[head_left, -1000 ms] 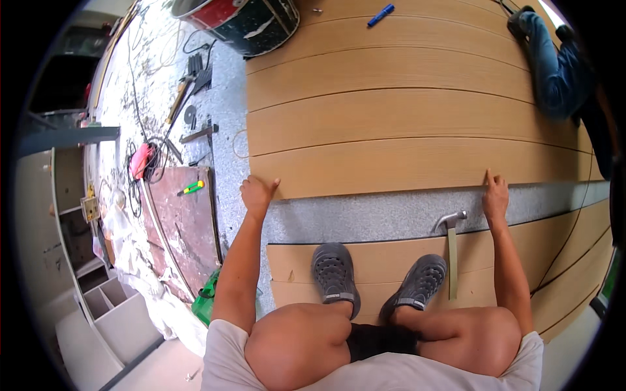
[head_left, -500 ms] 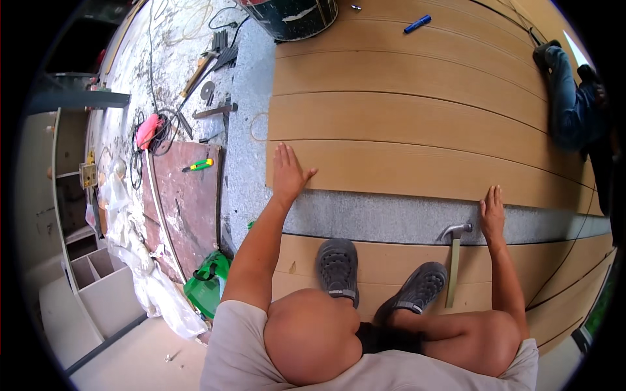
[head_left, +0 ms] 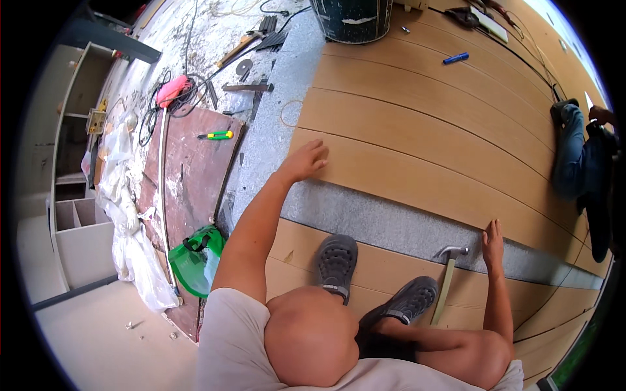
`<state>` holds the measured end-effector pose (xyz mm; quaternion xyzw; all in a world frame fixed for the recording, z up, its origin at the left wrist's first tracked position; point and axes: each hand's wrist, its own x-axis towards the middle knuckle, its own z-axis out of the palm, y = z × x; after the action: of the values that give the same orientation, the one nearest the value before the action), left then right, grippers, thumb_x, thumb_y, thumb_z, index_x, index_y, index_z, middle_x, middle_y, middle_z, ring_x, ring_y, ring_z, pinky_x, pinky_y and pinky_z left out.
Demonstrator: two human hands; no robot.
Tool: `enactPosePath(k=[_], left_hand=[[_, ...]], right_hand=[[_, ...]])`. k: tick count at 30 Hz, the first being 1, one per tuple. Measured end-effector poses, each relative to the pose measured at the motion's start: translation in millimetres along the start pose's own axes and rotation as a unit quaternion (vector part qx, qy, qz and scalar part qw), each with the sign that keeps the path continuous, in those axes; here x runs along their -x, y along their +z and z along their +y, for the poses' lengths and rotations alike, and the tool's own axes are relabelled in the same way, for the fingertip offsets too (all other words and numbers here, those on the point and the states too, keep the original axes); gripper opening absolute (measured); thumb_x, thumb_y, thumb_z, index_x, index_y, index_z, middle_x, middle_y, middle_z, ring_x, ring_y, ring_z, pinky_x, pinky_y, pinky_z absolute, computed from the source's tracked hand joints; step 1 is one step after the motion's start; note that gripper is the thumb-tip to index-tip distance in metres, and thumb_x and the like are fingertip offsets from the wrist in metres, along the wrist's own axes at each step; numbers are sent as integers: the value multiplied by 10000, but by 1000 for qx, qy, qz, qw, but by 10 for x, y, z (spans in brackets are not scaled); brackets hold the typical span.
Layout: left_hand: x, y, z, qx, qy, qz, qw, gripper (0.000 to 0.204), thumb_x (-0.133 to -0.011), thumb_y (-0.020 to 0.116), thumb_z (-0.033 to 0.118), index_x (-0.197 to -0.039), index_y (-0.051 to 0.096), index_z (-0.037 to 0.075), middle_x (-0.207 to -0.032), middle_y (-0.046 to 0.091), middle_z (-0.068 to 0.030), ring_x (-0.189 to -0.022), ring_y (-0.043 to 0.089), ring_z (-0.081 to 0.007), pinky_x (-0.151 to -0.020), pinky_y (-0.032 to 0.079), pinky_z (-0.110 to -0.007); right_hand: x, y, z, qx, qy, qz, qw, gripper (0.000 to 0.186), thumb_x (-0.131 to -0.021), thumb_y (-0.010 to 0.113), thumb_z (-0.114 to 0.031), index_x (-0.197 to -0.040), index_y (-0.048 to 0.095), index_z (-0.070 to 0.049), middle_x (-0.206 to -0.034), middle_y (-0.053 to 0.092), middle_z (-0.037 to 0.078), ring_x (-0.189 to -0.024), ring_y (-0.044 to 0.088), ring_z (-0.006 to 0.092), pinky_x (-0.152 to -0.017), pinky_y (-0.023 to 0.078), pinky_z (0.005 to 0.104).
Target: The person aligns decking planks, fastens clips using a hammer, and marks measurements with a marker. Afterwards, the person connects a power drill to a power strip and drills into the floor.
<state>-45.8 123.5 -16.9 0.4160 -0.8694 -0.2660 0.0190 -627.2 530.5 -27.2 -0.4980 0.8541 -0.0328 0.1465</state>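
Tan wooden floor plank [head_left: 417, 173] lies under both flat, unclenched hands: left hand [head_left: 305, 161] presses its near-left end, right hand [head_left: 493, 242] its near edge, beside a wooden-handled claw hammer [head_left: 447, 284].

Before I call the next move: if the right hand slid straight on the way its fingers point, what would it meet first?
The right hand lies flat at the near edge of the wooden plank, fingers pointing away across the boards. Straight on looks like bare plank surface only; the blue pen seems left of that line, though the fisheye bend makes this uncertain.
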Motion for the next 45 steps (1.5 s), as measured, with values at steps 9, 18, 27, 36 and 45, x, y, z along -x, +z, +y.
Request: enactPosePath(k=[9, 18, 27, 36, 45], left_hand=[[539, -77, -348, -93, -71, 66, 991, 558, -901, 721, 276, -1345, 569, -27, -1496, 501, -241, -1355, 504, -402, -1156, 408, -449], [-110, 330, 122, -184, -48, 74, 979, 961, -870, 734, 502, -1508, 358, -111, -1591, 339, -297, -1493, 316, -419, -1250, 260, -450], [-335, 105, 83, -46, -122, 55, 990, 658, -974, 615, 270, -1483, 420, -98, -1570, 385, -282, -1458, 389, -408, -1216, 324, -433], [-390, 233, -412, -229, -73, 74, 968, 550, -985, 426, 102, -1499, 405, -93, -1614, 338, -271, -1504, 342, -389, -1232, 285, -486], [-445, 161, -466, -198, -74, 55, 976, 520, -960, 452, 76, -1451, 463, -94, -1567, 401, -294, -1456, 407, -414, -1206, 324, -495]], right_hand=[[343, 92, 31, -23, -1, 54, 998, 534, -1000, 592, -105, -1511, 458, -30, -1609, 395, 202, -1479, 388, 371, -1209, 334, 415], [272, 77, 19, -29, 47, 9, 998, 526, -975, 613, -102, -1475, 483, -7, -1594, 412, 217, -1470, 399, 379, -1209, 337, 427], [286, 33, 1, 7, 64, 14, 998, 537, -957, 623, -105, -1467, 494, 4, -1574, 433, 230, -1451, 424, 383, -1196, 356, 417], [248, 8, 12, -3, 37, -18, 999, 579, -937, 642, -87, -1483, 474, 0, -1582, 424, 230, -1459, 416, 384, -1193, 358, 421], [273, 126, 5, 15, 23, 23, 999, 609, -927, 638, -88, -1504, 456, -8, -1594, 391, 254, -1469, 393, 410, -1209, 335, 435]])
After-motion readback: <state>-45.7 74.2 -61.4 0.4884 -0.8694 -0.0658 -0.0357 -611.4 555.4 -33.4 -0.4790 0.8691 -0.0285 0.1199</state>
